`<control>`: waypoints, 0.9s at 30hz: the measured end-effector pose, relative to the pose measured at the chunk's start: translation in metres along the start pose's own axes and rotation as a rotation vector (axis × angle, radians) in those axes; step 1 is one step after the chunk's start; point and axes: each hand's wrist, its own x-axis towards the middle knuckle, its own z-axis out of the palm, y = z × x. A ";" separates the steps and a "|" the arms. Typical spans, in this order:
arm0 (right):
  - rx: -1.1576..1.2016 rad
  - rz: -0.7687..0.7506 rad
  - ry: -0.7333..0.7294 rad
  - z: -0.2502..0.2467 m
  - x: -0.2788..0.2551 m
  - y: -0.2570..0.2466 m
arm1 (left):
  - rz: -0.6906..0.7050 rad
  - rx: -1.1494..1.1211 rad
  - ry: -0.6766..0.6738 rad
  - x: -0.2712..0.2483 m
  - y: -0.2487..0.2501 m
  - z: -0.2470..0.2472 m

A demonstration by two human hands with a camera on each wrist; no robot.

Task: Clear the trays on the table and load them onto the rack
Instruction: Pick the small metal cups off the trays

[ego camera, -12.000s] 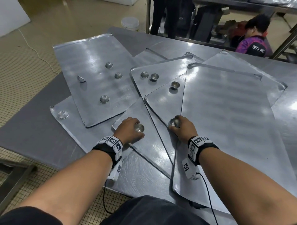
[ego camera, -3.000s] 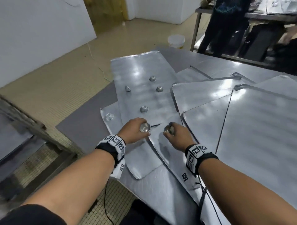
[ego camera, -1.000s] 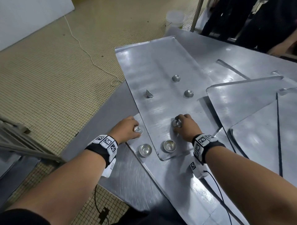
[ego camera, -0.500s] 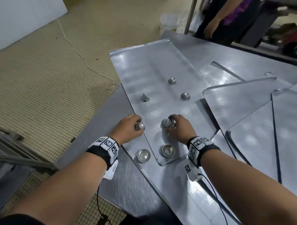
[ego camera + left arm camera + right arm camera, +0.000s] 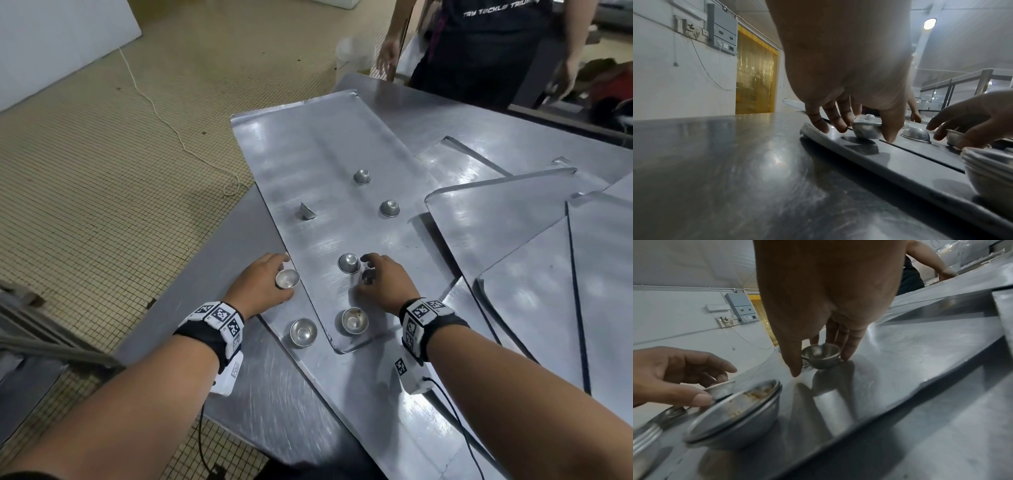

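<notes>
My left hand (image 5: 279,274) pinches a small upright steel cup (image 5: 288,279) over the left edge of a long steel tray (image 5: 308,147). On that tray my right hand (image 5: 371,279) holds another small cup (image 5: 821,353) between thumb and fingers. An upside-down cup (image 5: 349,263) stands just left of the right fingers. Two upright cup stacks (image 5: 303,331) (image 5: 354,320) sit at the tray's near end; one holds crumbs. Farther up the tray are two upturned cups (image 5: 362,176) (image 5: 389,208) and a tipped one (image 5: 306,210).
Several more steel trays (image 5: 513,212) overlap on the steel table (image 5: 205,274) to the right. A person (image 5: 479,51) stands at the far edge. Grey metal framing (image 5: 41,342) is low on the left, and a white cable (image 5: 164,113) lies on the tiled floor.
My right hand has drawn back a little, so the upside-down cup now shows clear beside its fingers. My left hand's cup has turned its mouth upward.
</notes>
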 end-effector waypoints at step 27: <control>-0.113 -0.112 -0.128 -0.009 -0.064 -0.031 | 0.095 0.079 -0.181 -0.050 0.035 0.002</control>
